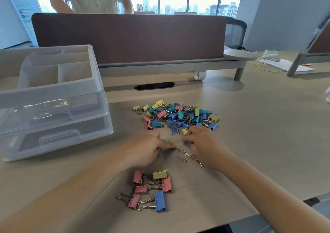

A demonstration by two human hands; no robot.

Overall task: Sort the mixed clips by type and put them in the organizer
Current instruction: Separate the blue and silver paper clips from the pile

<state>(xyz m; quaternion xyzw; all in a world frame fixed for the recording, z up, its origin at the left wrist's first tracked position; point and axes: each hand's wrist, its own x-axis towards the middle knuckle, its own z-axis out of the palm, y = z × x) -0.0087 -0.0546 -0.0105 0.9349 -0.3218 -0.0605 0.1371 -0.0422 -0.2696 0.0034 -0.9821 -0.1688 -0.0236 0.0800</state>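
Note:
A mixed pile of coloured binder clips and paper clips (178, 115) lies mid-table. Nearer me sits a small group of large binder clips (151, 188), pink, yellow and blue. Several silver paper clips (185, 156) lie loose between my hands. My left hand (148, 150) rests palm down with its fingertips on the paper clips; a blue clip peeks out beneath it. My right hand (201, 141) is curled at the pile's near edge, its fingers closed on something small and blue, mostly hidden. The translucent organizer (59, 136), with two drawers and a divided top tray, stands at the left.
A brown desk divider (128, 37) runs across the back, with a roll of tape (199, 75) under its frame and a cable slot (154, 85) in the table. A person stands behind the divider. Papers and cables lie at the far right.

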